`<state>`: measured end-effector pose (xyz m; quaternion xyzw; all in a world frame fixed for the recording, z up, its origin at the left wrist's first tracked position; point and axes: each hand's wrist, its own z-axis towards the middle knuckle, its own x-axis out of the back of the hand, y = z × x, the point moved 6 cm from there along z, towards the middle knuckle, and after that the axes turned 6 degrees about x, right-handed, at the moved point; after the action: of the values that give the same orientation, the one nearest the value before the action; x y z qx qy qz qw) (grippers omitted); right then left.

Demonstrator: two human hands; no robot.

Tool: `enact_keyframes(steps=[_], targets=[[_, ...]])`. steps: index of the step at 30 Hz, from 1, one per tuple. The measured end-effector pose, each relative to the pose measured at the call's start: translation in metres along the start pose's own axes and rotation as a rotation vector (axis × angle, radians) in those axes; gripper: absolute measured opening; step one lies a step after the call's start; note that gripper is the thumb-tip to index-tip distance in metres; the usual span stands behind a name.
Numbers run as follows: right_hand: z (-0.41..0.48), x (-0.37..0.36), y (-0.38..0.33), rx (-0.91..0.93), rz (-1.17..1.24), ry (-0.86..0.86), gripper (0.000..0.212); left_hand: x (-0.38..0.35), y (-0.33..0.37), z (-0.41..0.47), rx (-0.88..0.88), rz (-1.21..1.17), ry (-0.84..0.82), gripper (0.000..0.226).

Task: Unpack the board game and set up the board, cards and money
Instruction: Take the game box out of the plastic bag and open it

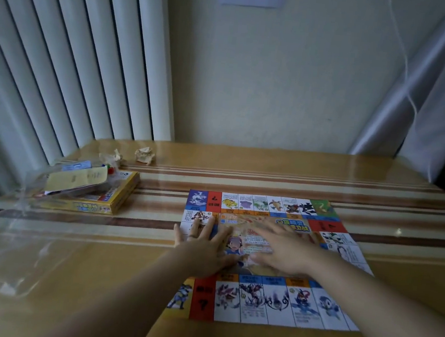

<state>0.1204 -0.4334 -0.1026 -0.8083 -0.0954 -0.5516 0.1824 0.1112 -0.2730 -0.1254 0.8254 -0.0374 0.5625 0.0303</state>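
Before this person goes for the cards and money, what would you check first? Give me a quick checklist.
1. The board lies unfolded on the table: ok.
2. Its folds are pressed fully flat: cannot tell.
3. The left hand and right hand hold nothing, both flat on the board: ok.
4. Cards and money unpacked: not ok; a clear packet lies on the yellow box.
5. What the packet contains, and whether it is complete: cannot tell.
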Motion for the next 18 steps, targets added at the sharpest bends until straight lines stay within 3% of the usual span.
enact_keyframes(steps=[7, 13, 18], targets=[[0.021, 0.032, -0.072, 0.169, -0.057, 0.088, 0.063, 0.026, -0.047, -0.022, 0.045, -0.141, 0.201, 0.067], [0.068, 0.059, -0.156, 0.301, -0.002, 0.153, 0.051, 0.063, -0.166, -0.064, 0.226, -0.265, 0.514, 0.038], [0.111, 0.077, -0.224, 0.383, 0.189, 0.23, 0.04, 0.073, -0.265, -0.093, 0.416, -0.462, 0.744, 0.03]])
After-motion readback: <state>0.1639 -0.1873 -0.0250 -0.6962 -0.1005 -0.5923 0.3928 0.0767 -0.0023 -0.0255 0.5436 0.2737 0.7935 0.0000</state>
